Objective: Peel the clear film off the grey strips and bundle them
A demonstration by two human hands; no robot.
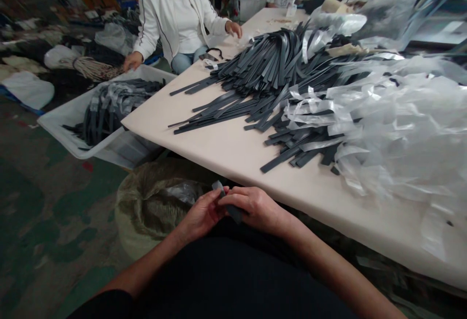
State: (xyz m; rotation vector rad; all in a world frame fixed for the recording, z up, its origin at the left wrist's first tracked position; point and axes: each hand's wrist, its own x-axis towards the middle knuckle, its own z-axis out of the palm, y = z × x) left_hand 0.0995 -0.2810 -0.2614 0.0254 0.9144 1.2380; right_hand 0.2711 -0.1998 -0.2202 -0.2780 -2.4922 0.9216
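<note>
Two hands meet at lower centre of the frame, below the table edge, over the lap. Left hand [199, 219]: fingertips pinched on the upper end of a dark grey strap [229, 202], thumb on top. Right hand [257, 207]: fingers curled around the same strap further down, closed on it; the strap's lower end runs under the palm and out of view. The strap is held clear of the table, tilted, end up toward the left.

Just left of the hands, on the floor, an open sack [160, 202] lined with translucent film. Above the hands, the pale table [226, 149] runs diagonally toward upper centre. On it, at centre, a fanned heap of matching grey straps [255, 76]; at right, a mound of clear plastic sleeves [401, 129], some of them on straps.

Left of the table, a white tub [69, 119] holding more sleeved straps. At upper left, another person in a white jacket [175, 17] sits at the far end of the table, one hand down by the tub, the other on the tabletop.

Judgement: one strap is being worked between both hands, apparently at its end. The next move calls for a steady right-hand hold while the left fingertips work the tip.
</note>
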